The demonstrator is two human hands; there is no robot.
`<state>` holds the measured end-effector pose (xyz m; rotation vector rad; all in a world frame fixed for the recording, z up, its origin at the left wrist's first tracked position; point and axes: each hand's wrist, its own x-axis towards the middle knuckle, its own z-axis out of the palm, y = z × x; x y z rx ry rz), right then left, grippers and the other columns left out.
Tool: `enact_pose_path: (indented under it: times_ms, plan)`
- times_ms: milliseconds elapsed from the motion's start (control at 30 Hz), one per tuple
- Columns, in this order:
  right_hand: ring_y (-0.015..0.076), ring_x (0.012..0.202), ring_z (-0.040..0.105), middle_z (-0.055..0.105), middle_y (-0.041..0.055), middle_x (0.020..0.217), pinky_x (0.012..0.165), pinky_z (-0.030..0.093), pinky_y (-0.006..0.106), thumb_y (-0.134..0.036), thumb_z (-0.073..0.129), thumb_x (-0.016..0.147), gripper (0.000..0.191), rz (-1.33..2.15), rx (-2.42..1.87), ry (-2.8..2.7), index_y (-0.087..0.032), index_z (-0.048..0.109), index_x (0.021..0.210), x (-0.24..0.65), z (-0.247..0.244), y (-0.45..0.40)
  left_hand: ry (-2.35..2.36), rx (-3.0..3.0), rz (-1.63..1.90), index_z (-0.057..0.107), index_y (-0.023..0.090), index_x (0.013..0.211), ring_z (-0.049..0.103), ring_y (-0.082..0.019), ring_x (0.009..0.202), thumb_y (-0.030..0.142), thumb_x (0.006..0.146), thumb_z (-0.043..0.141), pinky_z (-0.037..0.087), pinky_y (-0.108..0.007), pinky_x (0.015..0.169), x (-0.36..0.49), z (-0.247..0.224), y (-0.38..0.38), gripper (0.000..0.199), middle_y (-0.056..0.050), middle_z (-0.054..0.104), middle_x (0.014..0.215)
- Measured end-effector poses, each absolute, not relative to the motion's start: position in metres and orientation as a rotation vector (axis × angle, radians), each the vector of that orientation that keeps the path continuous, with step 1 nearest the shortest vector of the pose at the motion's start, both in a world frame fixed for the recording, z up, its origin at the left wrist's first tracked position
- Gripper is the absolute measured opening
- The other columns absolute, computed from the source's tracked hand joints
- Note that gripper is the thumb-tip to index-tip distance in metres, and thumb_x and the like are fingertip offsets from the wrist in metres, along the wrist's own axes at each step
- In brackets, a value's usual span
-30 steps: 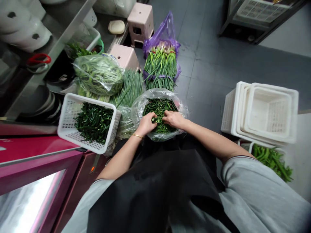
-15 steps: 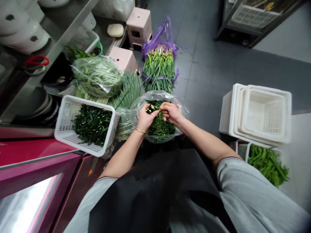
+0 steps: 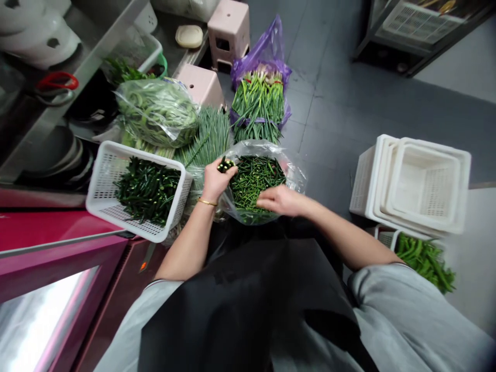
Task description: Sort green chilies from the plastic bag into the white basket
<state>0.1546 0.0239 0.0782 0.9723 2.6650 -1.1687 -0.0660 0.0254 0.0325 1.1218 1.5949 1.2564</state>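
Note:
My left hand (image 3: 218,180) is closed around several dark green chili peppers (image 3: 225,165), their pale cut-looking ends facing up. It is at the left rim of a clear plastic bag (image 3: 267,149), which is spread open in front of me. Thin green stems or slim peppers (image 3: 258,175) fill the bag. Low over the right side of this heap is my right hand (image 3: 279,200), its fingers pinched together; whatever may be between them is hidden. To my left, a white perforated basket (image 3: 101,194) holds a pile of dark green chili peppers (image 3: 149,191).
Beyond the bag, green stalks (image 3: 259,101) lie in a purple bag (image 3: 267,44). A bagged heap of green pods (image 3: 157,111) sits behind the basket, near pink stools (image 3: 201,85). At right are stacked white baskets (image 3: 422,181) and lighter green peppers (image 3: 424,261).
My hands have separated: the left moved left to the bag's rim with its peppers, the right moved down to the heap inside. The view has shifted slightly.

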Motion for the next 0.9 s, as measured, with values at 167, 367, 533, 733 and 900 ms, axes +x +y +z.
enact_pose_path:
  times_ms: [167,367,533,733,900]
  plan:
    - [0.0247,0.091,0.063,0.063,0.0146,0.109,0.070,0.044,0.029,-0.046,0.055,0.087,0.036,-0.426,1.402,2.348,-0.018,0.067,0.106,0.170,0.014,0.072,1.173,0.736,1.155,0.059,0.014,0.074,0.061,-0.013,0.060,0.033,0.062,0.078,0.051,-0.026,0.060,-0.059,0.040,0.018,0.029,-0.001,0.063,0.064]
    - [0.0203,0.091,0.061,0.066,0.0098,0.101,0.072,0.041,0.026,-0.032,0.053,0.088,0.020,-0.595,1.445,2.576,-0.017,0.064,0.095,0.162,0.013,0.078,1.117,0.506,0.986,0.061,0.013,0.085,0.061,-0.012,0.055,0.022,0.053,0.081,0.047,-0.023,0.049,-0.041,0.033,0.019,0.039,0.002,0.059,0.061]
    - [0.0150,0.072,0.059,0.067,0.0055,0.082,0.066,0.038,0.024,-0.031,0.050,0.091,0.019,-1.006,1.347,2.762,-0.016,0.058,0.096,0.148,0.022,0.052,1.098,0.516,1.024,0.063,0.011,0.070,0.051,-0.007,0.049,0.020,0.053,0.078,0.038,-0.020,0.045,-0.022,0.012,0.020,0.024,0.001,0.058,0.058]
    - [0.0099,0.049,0.049,0.051,-0.0029,0.049,0.058,0.040,0.023,-0.047,0.053,0.088,0.043,-1.673,1.545,2.495,-0.018,0.051,0.057,0.144,0.020,0.043,1.257,0.764,1.338,0.061,0.015,0.073,0.053,-0.009,0.060,0.024,0.063,0.075,0.044,-0.025,0.062,-0.015,0.010,0.006,0.019,0.001,0.060,0.069]
    - [0.0072,0.035,0.038,0.038,-0.0082,0.040,0.057,0.050,0.026,-0.059,0.040,0.091,0.049,-2.186,2.107,1.957,-0.020,0.048,0.064,0.143,0.008,0.077,1.484,1.424,1.526,0.061,0.018,0.076,0.057,-0.015,0.080,0.026,0.071,0.072,0.045,-0.031,0.081,-0.021,0.030,-0.004,0.015,-0.002,0.061,0.078]
